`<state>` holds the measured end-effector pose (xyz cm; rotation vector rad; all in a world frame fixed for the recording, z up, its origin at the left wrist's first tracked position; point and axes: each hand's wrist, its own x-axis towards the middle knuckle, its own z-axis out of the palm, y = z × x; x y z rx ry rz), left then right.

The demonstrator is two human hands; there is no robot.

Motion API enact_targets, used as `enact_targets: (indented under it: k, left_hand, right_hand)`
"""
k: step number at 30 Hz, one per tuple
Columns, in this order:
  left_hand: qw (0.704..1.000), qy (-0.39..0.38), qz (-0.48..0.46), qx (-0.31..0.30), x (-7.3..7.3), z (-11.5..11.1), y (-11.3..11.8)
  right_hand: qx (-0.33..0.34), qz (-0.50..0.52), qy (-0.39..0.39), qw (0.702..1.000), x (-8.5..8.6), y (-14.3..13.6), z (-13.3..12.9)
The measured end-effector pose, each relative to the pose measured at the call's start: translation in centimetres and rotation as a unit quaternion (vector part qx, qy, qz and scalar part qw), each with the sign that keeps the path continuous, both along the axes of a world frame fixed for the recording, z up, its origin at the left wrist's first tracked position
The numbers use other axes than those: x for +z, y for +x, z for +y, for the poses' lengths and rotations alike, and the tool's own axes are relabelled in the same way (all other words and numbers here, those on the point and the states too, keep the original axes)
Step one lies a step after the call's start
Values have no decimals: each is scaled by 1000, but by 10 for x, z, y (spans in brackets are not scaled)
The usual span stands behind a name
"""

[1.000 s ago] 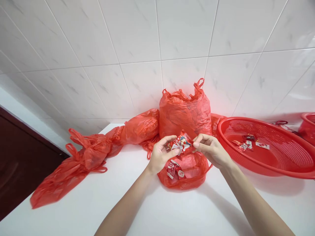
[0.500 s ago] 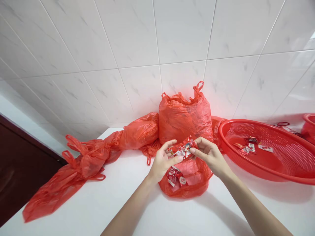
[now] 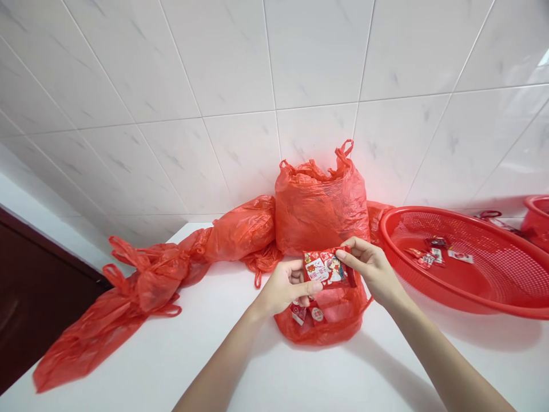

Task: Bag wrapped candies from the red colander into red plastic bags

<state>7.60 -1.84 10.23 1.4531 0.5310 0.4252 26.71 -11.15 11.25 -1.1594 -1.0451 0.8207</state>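
Note:
Between both hands is a flat red packet [image 3: 326, 270] with white print and a cartoon figure, its printed face toward me. My left hand [image 3: 286, 289] pinches its lower left side, thumb on the front. My right hand [image 3: 372, 269] grips its upper right corner with thumb and fingers. Directly below, an open red plastic bag [image 3: 338, 329] sits on the white table. Inside it lie a red-and-white packet [image 3: 299, 313] and another small packet [image 3: 316, 315] with a round pale label. The held packet and my left fingers cover part of the bag's opening.
A full red plastic bag [image 3: 321, 209] stands against the tiled wall. Tied red bags [image 3: 158, 277] stretch along the left. To the right, a red perforated basket [image 3: 480, 289] holds several small packets [image 3: 435, 256]. Another red basket [image 3: 541, 220] shows at the right edge.
The packet has been turned flatter toward me, so more of its printed face shows. My left hand has shifted slightly lower; both hands still hold the packet.

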Motion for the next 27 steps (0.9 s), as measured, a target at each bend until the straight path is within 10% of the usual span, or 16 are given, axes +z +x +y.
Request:
enact_targets:
  k: [6, 17, 27]
  left_hand:
    - [997, 61, 43, -20, 2, 7, -6]
    - [945, 278, 94, 142, 14, 32, -28]
    - [862, 425, 274, 17, 5, 37, -43]
  right_hand:
    - [-5, -19, -4, 1000, -3, -1, 2]
    - [-7, -239, -49, 970, -23, 5, 8]
    - [266, -452, -84, 847, -17, -13, -4]
